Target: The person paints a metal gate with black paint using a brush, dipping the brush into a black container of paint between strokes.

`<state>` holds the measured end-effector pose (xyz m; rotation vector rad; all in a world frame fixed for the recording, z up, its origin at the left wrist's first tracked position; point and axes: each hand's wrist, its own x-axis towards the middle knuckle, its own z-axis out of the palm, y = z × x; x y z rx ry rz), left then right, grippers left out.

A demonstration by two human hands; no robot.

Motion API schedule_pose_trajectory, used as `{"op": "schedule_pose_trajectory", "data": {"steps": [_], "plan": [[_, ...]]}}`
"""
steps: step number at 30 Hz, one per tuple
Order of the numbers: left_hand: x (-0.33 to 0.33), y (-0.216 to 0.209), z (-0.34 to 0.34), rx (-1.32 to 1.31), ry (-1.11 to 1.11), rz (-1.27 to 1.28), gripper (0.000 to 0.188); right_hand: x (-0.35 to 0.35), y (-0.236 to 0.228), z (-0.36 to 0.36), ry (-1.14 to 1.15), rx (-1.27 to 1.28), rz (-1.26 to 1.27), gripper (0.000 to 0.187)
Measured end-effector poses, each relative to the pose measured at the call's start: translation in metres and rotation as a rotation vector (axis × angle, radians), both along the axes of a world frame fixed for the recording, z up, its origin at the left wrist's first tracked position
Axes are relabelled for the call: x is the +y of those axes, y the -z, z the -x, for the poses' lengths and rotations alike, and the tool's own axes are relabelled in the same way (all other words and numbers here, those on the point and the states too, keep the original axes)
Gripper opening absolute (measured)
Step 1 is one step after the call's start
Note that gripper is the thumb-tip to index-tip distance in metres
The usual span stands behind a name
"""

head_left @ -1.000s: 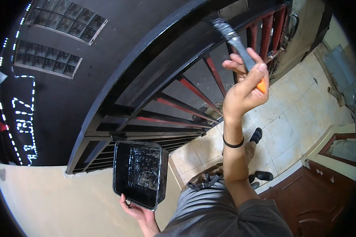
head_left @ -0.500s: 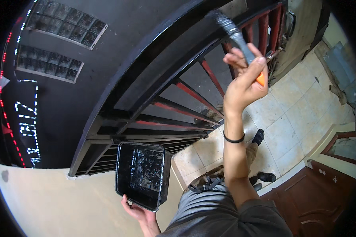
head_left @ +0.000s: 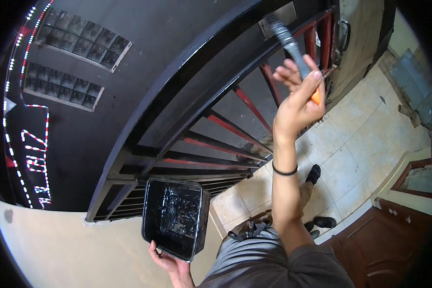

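Observation:
My right hand (head_left: 300, 98) is closed round the handle of a paintbrush (head_left: 289, 42), grey with an orange handle end. Its dark, wet bristles are up by the top rails of a metal gate (head_left: 177, 91); whether they touch cannot be made out. Black covers the gate's frame, while several bars show red patches. Low on the left, my left hand (head_left: 170, 264) grips the near edge of a square black paint tub (head_left: 204, 225), thumb over the rim. The tub is tilted, with glossy black paint smeared over its inside.
Behind the gate stands a dark wall with glass-block windows (head_left: 81, 41) and a red-and-white light string (head_left: 47, 125). Pale floor tiles (head_left: 345, 144) lie below right, near a brown panelled door (head_left: 379, 240). A cream wall (head_left: 81, 249) fills the lower left.
The brush tip has shifted slightly right along the gate's upper rails. My view has moved a little; the left hand still holds the tub.

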<state>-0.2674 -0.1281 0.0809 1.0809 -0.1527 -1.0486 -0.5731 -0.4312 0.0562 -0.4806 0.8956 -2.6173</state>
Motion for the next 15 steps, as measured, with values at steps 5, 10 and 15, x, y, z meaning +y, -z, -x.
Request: {"op": "schedule_pose_trajectory", "data": {"steps": [5, 10, 15], "plan": [[-0.008, 0.004, 0.009, 0.008, -0.002, -0.013, 0.06, 0.003, 0.01, -0.026, -0.1, 0.27, 0.099, 0.027], [-0.026, 0.001, 0.038, 0.002, 0.018, -0.017, 0.061, 0.053, 0.009, -0.037, -0.3, 0.63, 0.088, 0.03], [-0.035, 0.005, 0.06, 0.039, 0.01, -0.042, 0.061, -0.021, -0.003, 0.046, -0.195, 0.303, 0.112, 0.038]]}}
